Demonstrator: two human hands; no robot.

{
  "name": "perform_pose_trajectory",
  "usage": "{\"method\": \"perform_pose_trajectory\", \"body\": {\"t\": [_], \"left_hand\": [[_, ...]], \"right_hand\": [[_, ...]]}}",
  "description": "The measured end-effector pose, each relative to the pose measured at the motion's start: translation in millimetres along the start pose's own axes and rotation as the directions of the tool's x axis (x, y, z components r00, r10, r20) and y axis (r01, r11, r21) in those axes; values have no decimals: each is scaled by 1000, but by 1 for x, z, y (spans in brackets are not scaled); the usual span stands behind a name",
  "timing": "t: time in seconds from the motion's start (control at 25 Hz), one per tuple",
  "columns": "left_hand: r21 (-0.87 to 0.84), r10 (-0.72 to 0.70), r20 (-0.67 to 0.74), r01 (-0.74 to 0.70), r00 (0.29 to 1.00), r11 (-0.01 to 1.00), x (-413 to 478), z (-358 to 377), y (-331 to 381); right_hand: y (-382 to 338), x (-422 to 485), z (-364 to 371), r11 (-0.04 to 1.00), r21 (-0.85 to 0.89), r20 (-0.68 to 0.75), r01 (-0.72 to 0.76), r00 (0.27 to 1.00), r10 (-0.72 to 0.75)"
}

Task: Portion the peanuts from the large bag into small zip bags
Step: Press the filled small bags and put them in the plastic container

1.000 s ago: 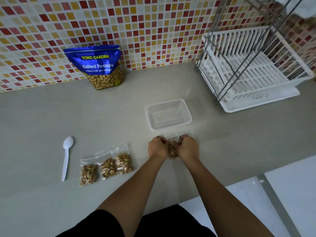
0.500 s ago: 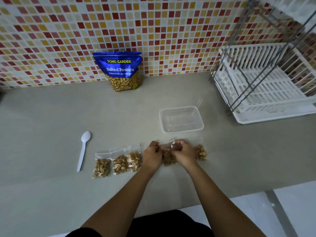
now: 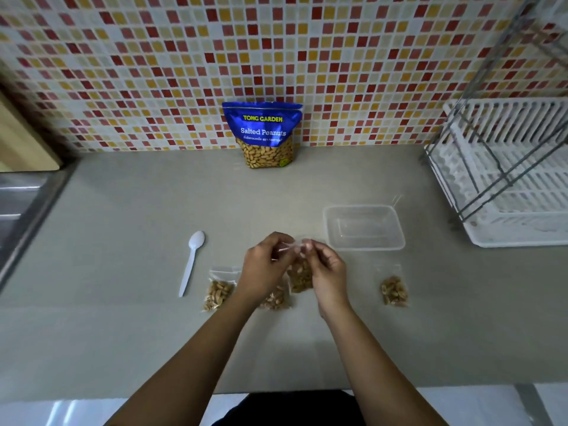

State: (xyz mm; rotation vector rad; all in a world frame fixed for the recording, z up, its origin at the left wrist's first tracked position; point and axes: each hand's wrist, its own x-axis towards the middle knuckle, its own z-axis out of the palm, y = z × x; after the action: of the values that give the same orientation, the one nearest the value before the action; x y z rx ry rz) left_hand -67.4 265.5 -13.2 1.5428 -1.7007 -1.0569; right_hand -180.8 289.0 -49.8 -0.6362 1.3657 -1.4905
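Note:
The large blue peanut bag [image 3: 263, 134] stands upright against the tiled wall at the back. My left hand [image 3: 264, 265] and my right hand [image 3: 327, 269] pinch the top edge of one small zip bag [image 3: 300, 275] filled with peanuts and hold it just above the counter. A filled zip bag [image 3: 217, 292] lies to the left, and another [image 3: 275, 299] shows partly under my left wrist. One more filled zip bag [image 3: 394, 289] lies apart on the right.
A white plastic spoon [image 3: 191, 262] lies left of the bags. An empty clear container [image 3: 364, 227] sits beyond my right hand. A white dish rack [image 3: 510, 186] stands at the right. A steel sink edge [image 3: 27, 216] is at the far left.
Both hands have lifted one filled zip bag off the counter and shifted left with it, leaving another filled bag lying on the right. The camera view has turned to the left.

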Motion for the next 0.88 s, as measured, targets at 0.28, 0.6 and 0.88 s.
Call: {"method": "perform_pose_trajectory", "body": {"t": [0.28, 0.6, 0.88], "left_hand": [[195, 103, -20, -97, 994, 976, 6, -17, 2], [220, 162, -67, -144, 985, 965, 8, -11, 22], [234, 165, 27, -167, 986, 958, 16, -24, 27]], "right_hand": [[-1, -3, 17, 992, -118, -4, 38, 999, -38], [-19, 0, 18, 991, -106, -82, 76, 993, -85], [-29, 4, 9, 977, -174, 20, 124, 992, -122]]}}
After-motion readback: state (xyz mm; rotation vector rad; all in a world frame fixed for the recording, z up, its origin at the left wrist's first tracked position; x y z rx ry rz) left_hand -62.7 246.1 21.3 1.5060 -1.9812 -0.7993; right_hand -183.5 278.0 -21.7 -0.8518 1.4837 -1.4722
